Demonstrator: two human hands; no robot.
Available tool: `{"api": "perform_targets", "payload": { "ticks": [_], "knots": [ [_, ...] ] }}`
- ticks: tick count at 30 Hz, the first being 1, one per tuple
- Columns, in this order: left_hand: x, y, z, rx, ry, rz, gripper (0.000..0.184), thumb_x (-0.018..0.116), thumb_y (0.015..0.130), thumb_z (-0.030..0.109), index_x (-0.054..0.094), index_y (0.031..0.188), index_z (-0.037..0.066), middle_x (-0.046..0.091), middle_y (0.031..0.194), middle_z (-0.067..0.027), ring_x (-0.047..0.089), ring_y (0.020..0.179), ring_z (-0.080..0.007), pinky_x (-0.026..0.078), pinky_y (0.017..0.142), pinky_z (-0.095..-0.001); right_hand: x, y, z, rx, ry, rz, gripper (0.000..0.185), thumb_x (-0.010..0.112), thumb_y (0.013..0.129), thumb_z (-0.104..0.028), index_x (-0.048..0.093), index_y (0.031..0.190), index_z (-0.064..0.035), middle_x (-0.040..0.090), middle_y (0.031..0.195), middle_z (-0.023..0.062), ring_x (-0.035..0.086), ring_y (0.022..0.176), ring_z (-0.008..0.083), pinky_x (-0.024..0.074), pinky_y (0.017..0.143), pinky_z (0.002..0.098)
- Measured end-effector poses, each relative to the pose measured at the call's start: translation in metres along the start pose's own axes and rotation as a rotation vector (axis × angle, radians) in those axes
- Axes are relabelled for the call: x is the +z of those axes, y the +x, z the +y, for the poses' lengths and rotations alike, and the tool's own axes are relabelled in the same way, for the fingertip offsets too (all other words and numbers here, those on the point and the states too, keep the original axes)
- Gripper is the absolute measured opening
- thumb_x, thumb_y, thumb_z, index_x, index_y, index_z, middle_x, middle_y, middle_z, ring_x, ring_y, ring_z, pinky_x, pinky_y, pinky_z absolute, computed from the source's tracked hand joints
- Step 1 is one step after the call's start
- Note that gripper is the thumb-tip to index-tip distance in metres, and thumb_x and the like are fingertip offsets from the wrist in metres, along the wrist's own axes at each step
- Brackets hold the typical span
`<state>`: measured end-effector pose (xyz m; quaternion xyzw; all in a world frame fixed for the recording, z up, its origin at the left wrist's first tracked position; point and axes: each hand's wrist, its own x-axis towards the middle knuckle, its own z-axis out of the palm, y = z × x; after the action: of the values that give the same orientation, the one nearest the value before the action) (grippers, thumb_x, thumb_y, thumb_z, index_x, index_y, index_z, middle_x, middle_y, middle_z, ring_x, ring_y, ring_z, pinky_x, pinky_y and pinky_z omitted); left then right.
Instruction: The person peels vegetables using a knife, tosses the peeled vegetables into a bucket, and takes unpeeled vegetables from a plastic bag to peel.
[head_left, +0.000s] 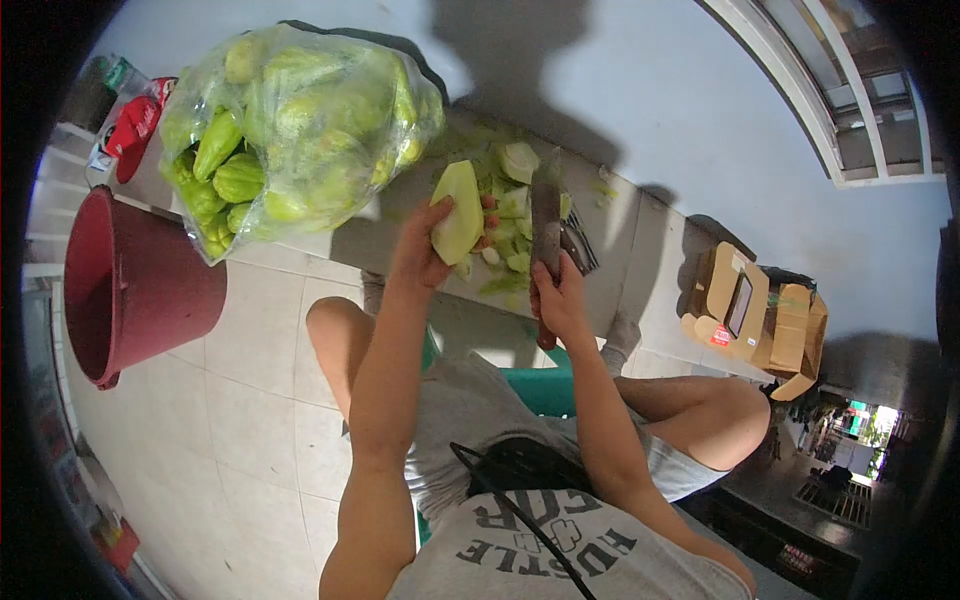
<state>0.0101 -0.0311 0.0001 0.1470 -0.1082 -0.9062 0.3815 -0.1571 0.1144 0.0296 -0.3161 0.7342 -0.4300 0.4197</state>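
Note:
My left hand (422,246) is closed around a pale green, peeled-looking chayote (457,212), its flat face turned upward. In my right hand (563,296) is a large knife (546,215), gripped by the handle, with the broad blade pointing away from me. Blade and chayote are apart. Between and beyond my hands lie cut chayote pieces (514,204) and green peelings on the pale ledge. A larger pale piece (519,162) sits at the back of this pile. Just right of the blade is a dark-handled utensil (574,240), partly hidden, its kind unclear.
A clear plastic bag (330,130) full of whole green chayotes (238,177) stands at the left on the ledge. Below it is a dark red bucket (150,285) on the tiled floor (240,400). Opened cardboard boxes (735,300) lie at the right. A wall (680,90) rises behind.

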Motion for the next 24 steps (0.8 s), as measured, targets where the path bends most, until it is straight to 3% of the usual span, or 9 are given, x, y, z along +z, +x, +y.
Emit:
{"api": "perform_targets", "payload": {
  "ticks": [4, 8, 12, 14, 16, 17, 19, 21, 24],
  "knots": [
    [-0.009, -0.006, -0.006, -0.039, -0.171, -0.267, 0.054, 0.052, 0.097, 0.033, 0.039, 0.134, -0.004, 0.064, 0.093, -0.02, 0.068, 0.062, -0.022, 0.055, 0.042, -0.0256, -0.003, 0.001, 0.01, -0.017, -0.035, 0.018, 0.015, 0.054, 0.098, -0.017, 0.05, 0.099, -0.0026, 0.053, 0.066, 0.0015, 0.049, 0.051, 0.0099, 0.0396, 0.044, 0.0288],
    [-0.012, -0.013, -0.013, -0.042, -0.306, -0.376, 0.057, 0.052, 0.097, 0.038, 0.041, 0.132, -0.005, 0.063, 0.085, -0.0181, 0.063, 0.05, -0.0178, 0.047, 0.032, -0.023, -0.001, -0.003, 0.003, 0.009, -0.04, 0.016, 0.015, 0.054, 0.098, -0.017, 0.049, 0.097, -0.0022, 0.052, 0.064, 0.0017, 0.048, 0.049, 0.0099, 0.0395, 0.044, 0.0284],
    [-0.013, -0.049, 0.019, 0.114, 0.051, -0.291, 0.062, 0.056, 0.093, 0.039, 0.041, 0.131, -0.007, 0.062, 0.086, -0.0204, 0.059, 0.047, -0.0173, 0.046, 0.033, -0.022, -0.002, -0.005, 0.006, 0.015, -0.012, -0.022, 0.016, 0.055, 0.098, -0.017, 0.049, 0.096, -0.0021, 0.052, 0.063, 0.0016, 0.048, 0.049, 0.0099, 0.0394, 0.044, 0.0284],
    [-0.026, -0.088, 0.043, 0.383, 0.417, -0.122, 0.062, 0.059, 0.091, 0.037, 0.042, 0.131, -0.007, 0.062, 0.09, -0.0204, 0.06, 0.051, -0.0166, 0.046, 0.035, -0.0214, -0.006, -0.006, 0.006, -0.078, -0.091, 0.007, 0.016, 0.056, 0.097, -0.017, 0.049, 0.095, -0.0026, 0.052, 0.063, 0.0013, 0.048, 0.049, 0.01, 0.0392, 0.043, 0.0287],
    [-0.038, -0.128, 0.075, 0.575, 0.444, 0.048, 0.057, 0.059, 0.091, 0.033, 0.045, 0.131, -0.005, 0.062, 0.092, -0.0184, 0.061, 0.058, -0.0157, 0.046, 0.038, -0.0212, -0.009, -0.002, 0.015, -0.041, -0.071, 0.017, 0.016, 0.057, 0.096, -0.017, 0.049, 0.095, -0.0025, 0.052, 0.064, 0.0016, 0.048, 0.049, 0.0101, 0.0392, 0.043, 0.0289],
    [-0.035, -0.146, 0.095, 0.581, 0.362, 0.033, 0.053, 0.059, 0.093, 0.03, 0.046, 0.131, -0.004, 0.063, 0.093, -0.0169, 0.062, 0.061, -0.0152, 0.046, 0.041, -0.0209, -0.012, 0.0, 0.023, -0.008, -0.059, 0.04, 0.017, 0.058, 0.095, -0.016, 0.049, 0.095, -0.0024, 0.052, 0.064, 0.0019, 0.048, 0.049, 0.0103, 0.0392, 0.043, 0.029],
    [-0.057, -0.176, 0.121, 0.63, 0.238, 0.424, 0.044, 0.057, 0.095, 0.023, 0.048, 0.129, -0.003, 0.063, 0.093, -0.0152, 0.06, 0.064, -0.0151, 0.049, 0.048, -0.0213, -0.013, 0.008, 0.04, -0.117, -0.066, 0.07, 0.017, 0.058, 0.095, -0.016, 0.049, 0.094, -0.0021, 0.054, 0.065, 0.0025, 0.049, 0.049, 0.0107, 0.0396, 0.043, 0.0296],
    [-0.101, -0.196, 0.146, 0.592, 0.304, 0.748, 0.038, 0.055, 0.096, 0.02, 0.05, 0.127, -0.002, 0.063, 0.093, -0.0143, 0.059, 0.064, -0.0154, 0.051, 0.053, -0.0221, -0.012, 0.004, 0.031, 0.001, -0.053, 0.034, 0.017, 0.058, 0.095, -0.016, 0.048, 0.094, -0.0021, 0.055, 0.065, 0.0033, 0.05, 0.049, 0.0112, 0.0402, 0.043, 0.0296],
    [-0.179, -0.228, 0.213, 0.668, 0.415, 0.866, 0.039, 0.062, 0.092, 0.02, 0.051, 0.122, -0.003, 0.063, 0.107, -0.0143, 0.065, 0.084, -0.0224, 0.056, 0.066, -0.0285, -0.012, 0.001, 0.022, 0.075, -0.136, 0.024, 0.016, 0.057, 0.095, -0.017, 0.049, 0.096, -0.0028, 0.054, 0.065, 0.0036, 0.051, 0.049, 0.0119, 0.0409, 0.043, 0.0293]
  ]
}}
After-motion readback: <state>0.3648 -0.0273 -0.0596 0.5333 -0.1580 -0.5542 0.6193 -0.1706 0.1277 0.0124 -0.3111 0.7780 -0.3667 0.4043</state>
